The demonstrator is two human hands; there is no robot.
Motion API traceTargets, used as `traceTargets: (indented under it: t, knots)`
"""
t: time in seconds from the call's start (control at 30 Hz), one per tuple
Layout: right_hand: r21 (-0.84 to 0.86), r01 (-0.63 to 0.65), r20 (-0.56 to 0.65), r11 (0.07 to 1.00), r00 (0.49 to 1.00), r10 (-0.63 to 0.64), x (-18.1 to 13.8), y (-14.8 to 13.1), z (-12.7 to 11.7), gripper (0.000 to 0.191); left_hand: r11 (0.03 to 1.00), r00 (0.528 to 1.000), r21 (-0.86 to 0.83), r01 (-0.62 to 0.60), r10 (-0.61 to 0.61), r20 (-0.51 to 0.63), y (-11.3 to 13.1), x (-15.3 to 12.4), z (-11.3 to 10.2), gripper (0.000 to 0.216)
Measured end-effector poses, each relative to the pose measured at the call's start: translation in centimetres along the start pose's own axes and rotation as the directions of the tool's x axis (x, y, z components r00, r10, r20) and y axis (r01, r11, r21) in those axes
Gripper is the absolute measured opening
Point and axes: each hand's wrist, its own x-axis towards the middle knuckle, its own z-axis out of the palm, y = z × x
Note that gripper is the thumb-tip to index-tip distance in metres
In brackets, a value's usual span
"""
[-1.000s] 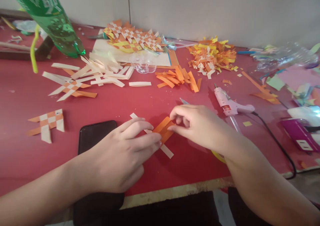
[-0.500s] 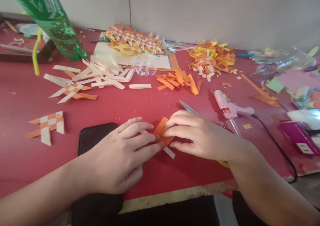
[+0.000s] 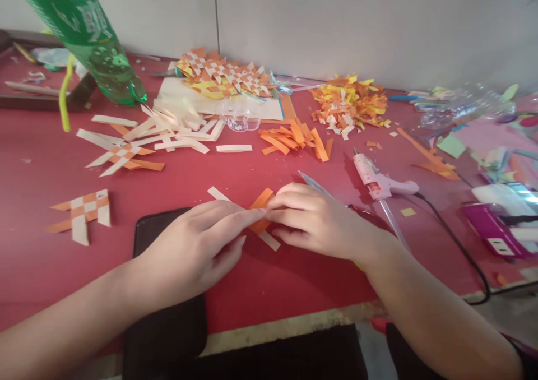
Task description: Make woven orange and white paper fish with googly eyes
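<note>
Between my hands, low over the red table, orange paper strips [image 3: 261,199] cross a white paper strip [image 3: 269,240] that runs diagonally beneath them. My left hand [image 3: 214,237] comes in from the left, its index fingertip pressed on the orange paper and its other fingers curled. My right hand [image 3: 309,217] grips the right side of the orange strips, fingertips bunched together. The thumbs are mostly hidden. A half-woven orange and white paper piece [image 3: 125,153] and a small woven paper fish [image 3: 89,207] lie to the left.
Scissors [image 3: 313,182] lie behind my right hand, with a pink glue gun [image 3: 376,181] and its cord farther right. A black phone [image 3: 157,228] is under my left forearm. White strips [image 3: 185,136], orange strips [image 3: 294,139], paper scraps [image 3: 351,102] and a green bottle [image 3: 101,49] stand behind.
My left fingers have drawn together, with the index now extended onto the paper. More of the white strip shows on both sides. My right hand has shifted slightly left in view.
</note>
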Motion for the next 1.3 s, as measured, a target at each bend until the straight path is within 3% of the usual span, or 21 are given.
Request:
traceTargets:
  t: [0.2,0.3,0.37,0.43,0.53,0.6,0.7,0.8,0.87,1.1,1.3]
  knots:
    - [-0.035,0.093,-0.174,0.995,0.98,-0.097,0.2,0.2,0.9,0.015,1.0,0.999,0.013,-0.003,0.004,-0.048,0.1,0.1,-0.2,0.036]
    - [0.164,0.027,-0.331,0.986,0.943,0.029,0.3,-0.2,0.8,0.007,1.0,0.997,-0.014,0.011,-0.012,-0.081,0.5,0.3,-0.4,0.036]
    - [0.345,-0.038,-0.384,0.938,0.906,0.178,0.3,-0.6,0.5,0.008,0.991,0.989,-0.093,0.098,-0.107,-0.104,0.9,0.5,-0.6,0.039]
    - [0.506,-0.087,-0.344,0.858,0.892,0.293,0.3,-0.9,0.2,0.011,0.936,0.958,-0.242,0.256,-0.279,-0.064,1.4,0.7,-0.8,0.03]
    - [0.677,-0.174,-0.152,0.715,0.918,0.367,0.2,-1.2,-0.3,0.015,0.771,0.875,-0.432,0.468,-0.474,0.101,2.0,1.1,-1.0,0.021]
    - [0.735,-0.194,-0.066,0.65,0.933,0.353,0.2,-1.4,-0.5,0.019,0.694,0.831,-0.476,0.54,-0.531,0.169,2.3,1.3,-1.1,0.025]
    - [0.741,-0.167,-0.085,0.65,0.937,0.338,0.1,-1.7,-0.5,0.016,0.639,0.795,-0.493,0.59,-0.567,0.217,2.6,1.4,-1.1,0.025]
    - [0.692,-0.219,-0.104,0.687,0.913,0.396,0.2,-1.9,-0.2,0.004,0.623,0.79,-0.501,0.601,-0.556,0.257,2.8,1.4,-1.1,0.023]
    - [0.686,-0.256,-0.087,0.681,0.901,0.426,0.2,-2.0,0.0,0.007,0.629,0.798,-0.504,0.593,-0.541,0.264,2.8,1.4,-1.1,0.022]
    - [0.741,-0.279,-0.005,0.61,0.907,0.421,0.1,-2.0,0.0,0.011,0.703,0.854,-0.498,0.508,-0.488,0.181,2.7,1.5,-0.9,0.016]
    - [0.77,-0.386,0.13,0.508,0.875,0.467,-0.1,-1.4,0.2,0.012,0.722,0.839,-0.43,0.542,-0.495,0.228,2.5,1.6,-0.7,0.023]
